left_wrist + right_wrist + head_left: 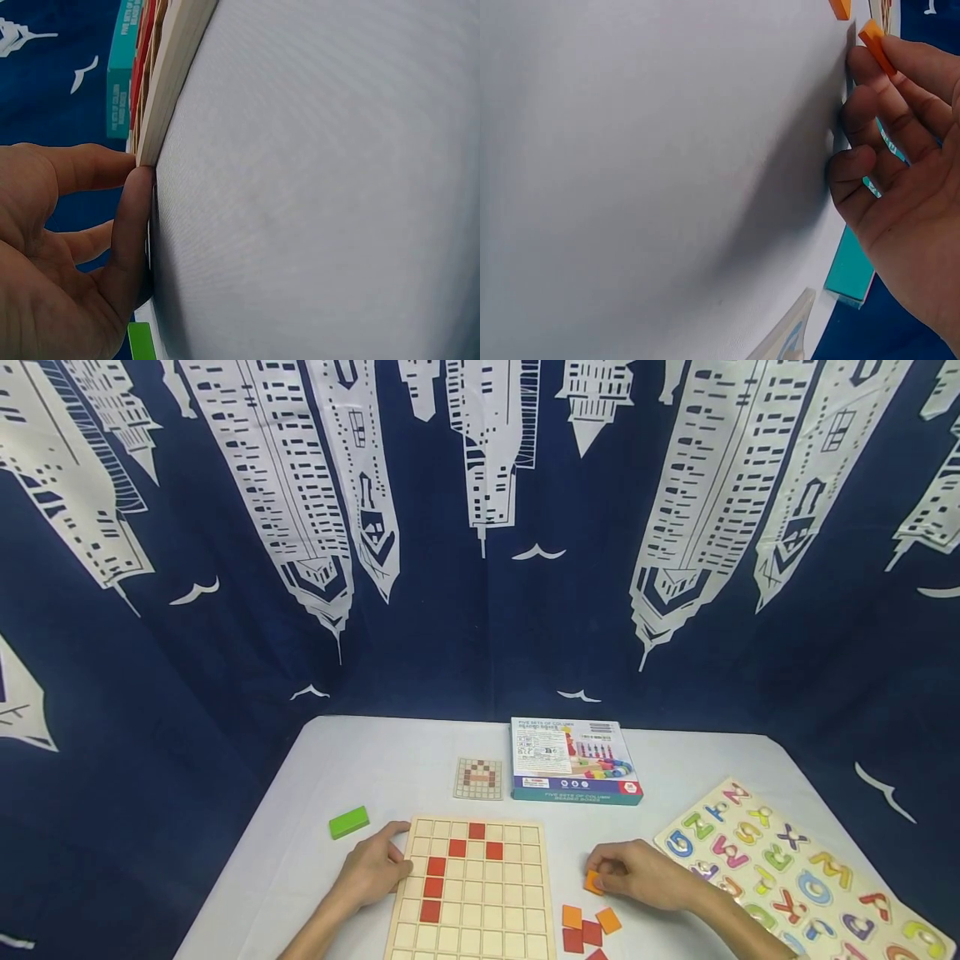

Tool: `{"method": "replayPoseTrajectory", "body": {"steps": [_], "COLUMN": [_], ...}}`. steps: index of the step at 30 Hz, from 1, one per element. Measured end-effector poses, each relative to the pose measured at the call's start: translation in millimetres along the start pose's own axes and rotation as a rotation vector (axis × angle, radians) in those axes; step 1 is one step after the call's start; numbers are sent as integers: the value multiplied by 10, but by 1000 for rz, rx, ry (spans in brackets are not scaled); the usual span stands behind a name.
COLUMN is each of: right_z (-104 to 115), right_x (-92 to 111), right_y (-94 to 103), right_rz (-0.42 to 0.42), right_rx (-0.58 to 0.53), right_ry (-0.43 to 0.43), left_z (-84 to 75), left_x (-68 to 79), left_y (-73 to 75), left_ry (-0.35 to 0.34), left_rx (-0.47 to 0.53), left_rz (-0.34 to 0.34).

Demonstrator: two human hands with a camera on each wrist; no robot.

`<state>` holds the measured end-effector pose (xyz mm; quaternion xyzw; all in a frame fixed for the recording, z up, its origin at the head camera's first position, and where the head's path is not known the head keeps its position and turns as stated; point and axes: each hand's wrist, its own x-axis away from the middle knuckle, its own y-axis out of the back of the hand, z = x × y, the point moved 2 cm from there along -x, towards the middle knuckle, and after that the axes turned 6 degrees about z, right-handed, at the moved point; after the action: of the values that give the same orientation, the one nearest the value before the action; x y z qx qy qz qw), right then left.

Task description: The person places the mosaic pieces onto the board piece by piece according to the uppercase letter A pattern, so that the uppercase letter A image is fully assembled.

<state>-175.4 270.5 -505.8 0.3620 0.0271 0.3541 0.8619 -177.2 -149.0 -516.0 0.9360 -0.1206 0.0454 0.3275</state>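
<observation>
Orange tile (pixel 592 883), pinched between the right hand's (pixel 637 872) thumb and finger, between the grid board (pixel 512 893) and the right edge of the tabletop (pixel 390 760), could slip if the pinch slackens, while the left hand's (pixel 371 868) relaxed fingers, touching the grid board's left edge, might nudge it.

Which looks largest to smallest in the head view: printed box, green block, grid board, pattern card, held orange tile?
1. Grid board, even cut off at the bottom
2. Printed box
3. Pattern card
4. Green block
5. Orange tile, partly hidden by the right hand
</observation>
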Motion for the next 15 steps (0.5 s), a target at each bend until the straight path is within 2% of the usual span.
{"method": "replayPoseTrajectory", "body": {"steps": [15], "right_z": [136], "right_x": [-232], "right_y": [-126], "right_rz": [-21], "right_rx": [-70], "right_ry": [54], "left_z": [21], "left_x": [-3], "left_y": [-4], "left_ry": [5], "left_rx": [-5], "left_rz": [-6]}}
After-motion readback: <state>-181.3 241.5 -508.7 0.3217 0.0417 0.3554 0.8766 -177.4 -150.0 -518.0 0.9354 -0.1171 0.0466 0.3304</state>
